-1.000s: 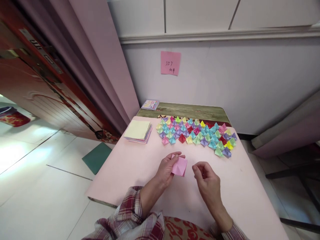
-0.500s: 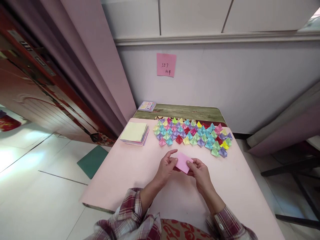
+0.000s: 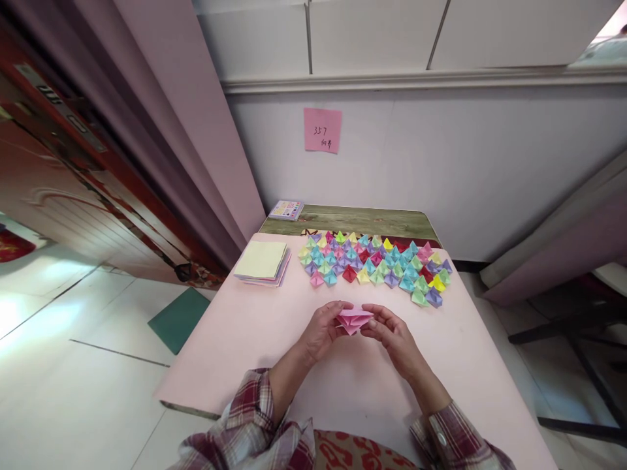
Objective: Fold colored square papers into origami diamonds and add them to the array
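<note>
A partly folded pink origami paper [image 3: 353, 320] is held up between my two hands, its folded layers spread and facing me. My left hand [image 3: 323, 329] pinches its left corner between thumb and fingers. At the right corner, my right hand [image 3: 392, 336] grips it the same way. Beyond the hands, several small folded paper pieces [image 3: 377, 264] in many colours stand in rows on the pink tabletop [image 3: 235, 352]. To the left of those rows lies a stack of square paper [image 3: 261, 260] with a pale yellow sheet on top.
A small printed pack [image 3: 287, 209] lies at the table's back left corner. A pink note [image 3: 322, 130] with handwriting is stuck to the wall behind. On the floor at left rests a green sheet [image 3: 179, 320]. A dark metal frame [image 3: 578, 365] stands at right.
The pink paper was a flat diamond shape; now it is turned and its folds are spread apart. My left index finger has come down onto it.
</note>
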{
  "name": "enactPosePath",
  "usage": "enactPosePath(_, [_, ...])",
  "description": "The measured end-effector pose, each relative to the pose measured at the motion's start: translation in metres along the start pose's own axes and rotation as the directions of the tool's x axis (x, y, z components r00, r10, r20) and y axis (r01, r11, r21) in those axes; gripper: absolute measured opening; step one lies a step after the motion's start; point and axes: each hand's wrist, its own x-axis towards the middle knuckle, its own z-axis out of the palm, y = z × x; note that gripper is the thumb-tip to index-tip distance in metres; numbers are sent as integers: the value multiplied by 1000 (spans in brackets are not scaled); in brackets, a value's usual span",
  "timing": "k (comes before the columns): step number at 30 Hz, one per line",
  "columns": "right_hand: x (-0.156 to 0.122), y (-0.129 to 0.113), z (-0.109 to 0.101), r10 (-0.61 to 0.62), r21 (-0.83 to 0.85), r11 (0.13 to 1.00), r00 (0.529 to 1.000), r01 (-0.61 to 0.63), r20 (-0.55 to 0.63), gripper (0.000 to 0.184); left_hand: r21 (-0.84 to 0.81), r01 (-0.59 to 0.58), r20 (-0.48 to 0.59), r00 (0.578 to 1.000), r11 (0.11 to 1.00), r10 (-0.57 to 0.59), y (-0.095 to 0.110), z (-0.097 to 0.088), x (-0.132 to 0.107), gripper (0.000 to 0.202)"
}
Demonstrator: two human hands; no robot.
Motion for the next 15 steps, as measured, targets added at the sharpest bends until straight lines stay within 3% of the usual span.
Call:
enactPosePath(6, [-4, -3, 3, -6, -3, 1000, 1000, 6, 12, 52, -8, 7, 68, 998, 1000, -7, 2, 1, -5, 47])
enactPosePath(12, [-4, -6, 5, 23, -5, 1000, 1000, -23, 9, 54, 96, 5, 124, 992, 995, -17, 3, -3, -6, 66])
enactPosePath(15, [-4, -7, 6, 28, -8, 1000, 1000, -28, 4, 52, 126, -10, 115, 993, 992, -5, 1, -2, -5, 65])
